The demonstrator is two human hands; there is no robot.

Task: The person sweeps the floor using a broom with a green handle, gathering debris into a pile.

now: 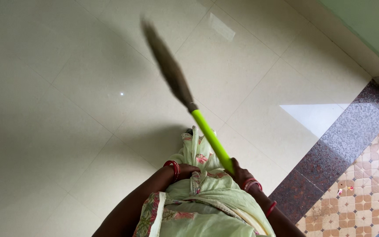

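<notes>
- Head view: the right hand is clenched round the low end of the broom, on its bright green handle; the fingers wrap it fully.
- The broom runs from that hand up and away to the left, over the cream floor. Its brown brush is blurred, so whether the tips touch the tiles I cannot tell.
- The left hand sits just left of the handle's low end, fingers curled and gripping a fold of the pale green cloth at the waist; it does not touch the broom.
- Red bangles ring both wrists.
- To the right of the handle lies a dark speckled stone strip, and beyond it patterned tiles; a green wall stands far right of the brush.
- Handling, as a judgement: the broom looks light, one hand carrying it easily. The handle seems stiff and smooth, perhaps slippery, so a full wrap suits it. The brush looks soft and bendy, poor for gripping; the handle's end or middle is the place to hold.
</notes>
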